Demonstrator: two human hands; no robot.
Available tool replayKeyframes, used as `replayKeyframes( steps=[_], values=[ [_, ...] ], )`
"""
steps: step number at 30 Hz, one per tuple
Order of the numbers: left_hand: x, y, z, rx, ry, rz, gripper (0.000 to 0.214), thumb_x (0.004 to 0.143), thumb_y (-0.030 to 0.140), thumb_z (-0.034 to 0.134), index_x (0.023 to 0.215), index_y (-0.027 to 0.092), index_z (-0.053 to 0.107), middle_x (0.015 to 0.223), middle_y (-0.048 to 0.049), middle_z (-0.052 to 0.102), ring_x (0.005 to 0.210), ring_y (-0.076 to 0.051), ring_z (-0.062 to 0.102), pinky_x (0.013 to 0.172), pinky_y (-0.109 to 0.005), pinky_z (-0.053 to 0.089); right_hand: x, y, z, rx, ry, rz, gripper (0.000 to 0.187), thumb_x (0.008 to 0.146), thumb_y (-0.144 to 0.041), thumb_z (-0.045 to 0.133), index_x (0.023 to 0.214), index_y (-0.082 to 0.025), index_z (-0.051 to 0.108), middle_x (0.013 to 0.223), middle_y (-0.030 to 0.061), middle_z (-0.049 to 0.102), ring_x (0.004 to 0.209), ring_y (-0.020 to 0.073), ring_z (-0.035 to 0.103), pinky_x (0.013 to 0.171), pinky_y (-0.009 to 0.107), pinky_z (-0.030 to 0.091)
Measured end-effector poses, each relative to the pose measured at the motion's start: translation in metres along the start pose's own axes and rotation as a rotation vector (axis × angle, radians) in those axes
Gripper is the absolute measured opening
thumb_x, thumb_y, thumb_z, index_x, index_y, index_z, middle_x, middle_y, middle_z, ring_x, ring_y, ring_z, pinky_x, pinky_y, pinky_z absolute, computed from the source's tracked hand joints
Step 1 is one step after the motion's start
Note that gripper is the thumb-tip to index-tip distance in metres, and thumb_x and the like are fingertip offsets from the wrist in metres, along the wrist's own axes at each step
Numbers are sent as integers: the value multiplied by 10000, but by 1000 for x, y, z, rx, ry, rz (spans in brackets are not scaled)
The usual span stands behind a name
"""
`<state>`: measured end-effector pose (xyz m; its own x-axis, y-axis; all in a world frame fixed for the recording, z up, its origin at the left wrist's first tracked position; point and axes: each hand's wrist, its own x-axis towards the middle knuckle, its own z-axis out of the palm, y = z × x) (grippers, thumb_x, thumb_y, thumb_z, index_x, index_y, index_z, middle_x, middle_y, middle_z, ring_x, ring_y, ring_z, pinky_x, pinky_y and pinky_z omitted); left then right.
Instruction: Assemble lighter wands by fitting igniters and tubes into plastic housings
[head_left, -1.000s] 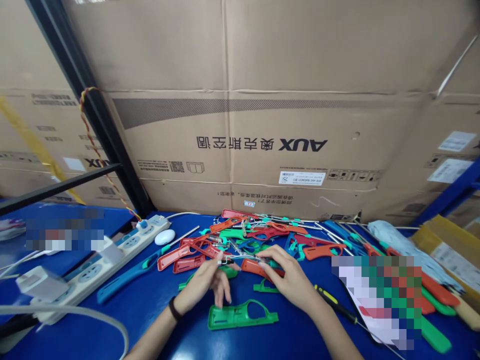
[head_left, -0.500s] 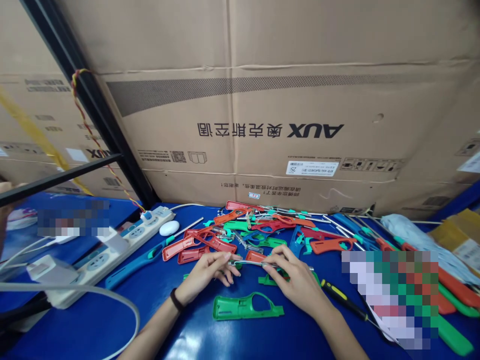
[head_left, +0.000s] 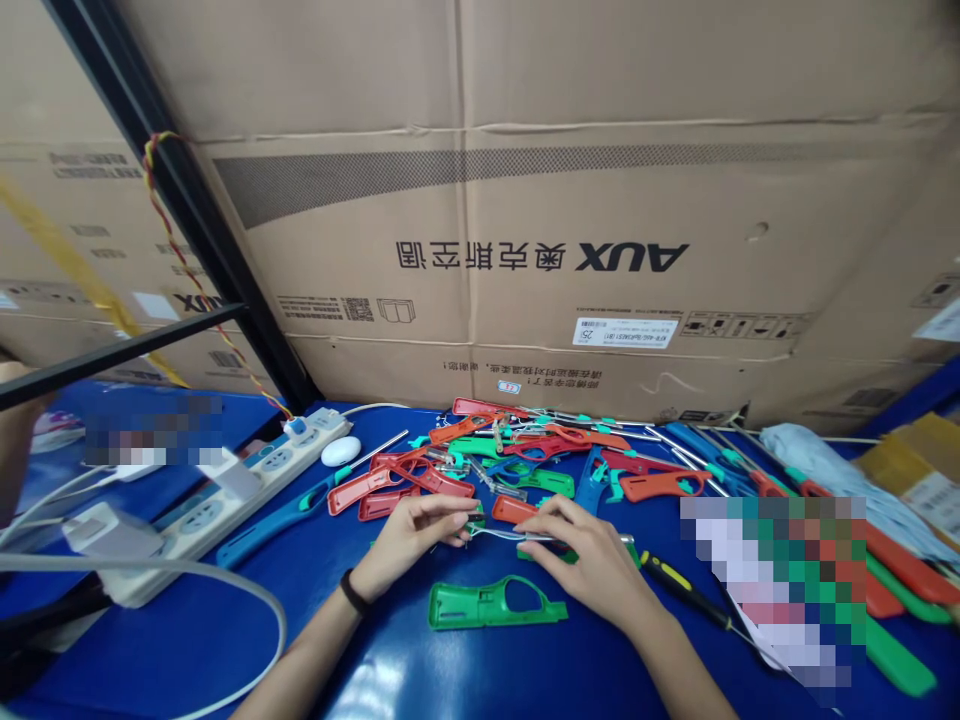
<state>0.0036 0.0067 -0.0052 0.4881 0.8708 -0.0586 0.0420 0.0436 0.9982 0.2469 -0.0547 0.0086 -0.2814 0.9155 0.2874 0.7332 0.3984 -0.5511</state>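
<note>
My left hand [head_left: 416, 538] and my right hand [head_left: 589, 560] each pinch one end of a thin metal rod part [head_left: 504, 535], held level just above the blue table [head_left: 315, 640]. A black band sits on my left wrist. An empty green plastic handle shell [head_left: 491, 605] lies flat right in front of both hands. Behind my fingers spreads a pile of red, green and blue handle shells with metal rods [head_left: 540, 455].
A white power strip [head_left: 225, 500] with plugs and a grey cable lies at the left, a white oval object [head_left: 340, 451] beside it. A black-and-yellow screwdriver [head_left: 686, 590] lies right of my right hand. Large cardboard boxes [head_left: 525, 220] wall off the back. More handles lie at the right.
My hands have come slightly lower and nearer with the metal rod part still held between them. The view has tilted down and shifted a little.
</note>
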Motion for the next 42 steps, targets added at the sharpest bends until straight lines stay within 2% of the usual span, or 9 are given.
replayKeyframes(
  steps=[6,11,16,20,25,29,34,42],
  values=[
    [-1,2,2,-26,-21,-11,460,774,481,679,1045,110,703,988,-132,722,776,-207,685,750,-342,568,-4,-5,-5,-4,-8,21,108,881,-290,594,954,-292,674,938,-13,662,800,143,661,702,228,480],
    [-2,0,3,-32,-156,5,375,778,391,709,1040,123,704,999,-111,726,769,-176,690,735,-281,559,-17,-9,-3,48,0,41,134,892,-310,572,1003,-308,648,964,-21,687,852,160,669,730,234,480],
    [-3,-4,6,-71,-264,-5,330,796,330,704,1068,143,691,1076,-107,705,840,-183,695,755,-265,546,-27,-12,-1,109,-12,107,110,926,-345,508,953,-267,580,934,-25,686,711,135,646,634,217,473],
    [-3,-5,7,-41,-310,-14,334,777,298,722,1069,139,689,1036,-105,719,801,-171,701,742,-257,545,-32,-13,-4,79,-46,82,87,926,-314,508,958,-266,573,956,-8,672,850,164,640,758,250,469],
    [-5,-8,10,77,-312,22,369,739,269,744,1070,120,681,1010,-111,726,832,-183,703,750,-255,547,-43,-13,-6,72,-105,115,71,917,-304,519,948,-272,575,963,-10,666,865,163,635,778,251,466],
    [-9,-6,17,273,-286,120,304,764,261,699,1020,98,701,924,-114,743,793,-189,711,694,-235,554,-52,-14,-4,68,-150,153,87,921,-295,498,953,-285,578,962,-19,660,852,156,634,778,246,467],
    [-14,-1,23,556,-272,346,184,775,198,648,930,162,740,853,-52,748,729,-151,676,667,-210,516,-58,-15,0,58,-186,179,108,914,-276,486,953,-274,586,940,-7,660,835,156,639,760,244,474],
    [-15,0,22,647,-297,470,217,790,187,596,967,197,720,871,-42,733,781,-163,646,743,-247,494,-60,-16,4,17,-186,171,107,914,-275,482,944,-278,585,945,2,643,842,165,646,747,261,490]
  ],
)
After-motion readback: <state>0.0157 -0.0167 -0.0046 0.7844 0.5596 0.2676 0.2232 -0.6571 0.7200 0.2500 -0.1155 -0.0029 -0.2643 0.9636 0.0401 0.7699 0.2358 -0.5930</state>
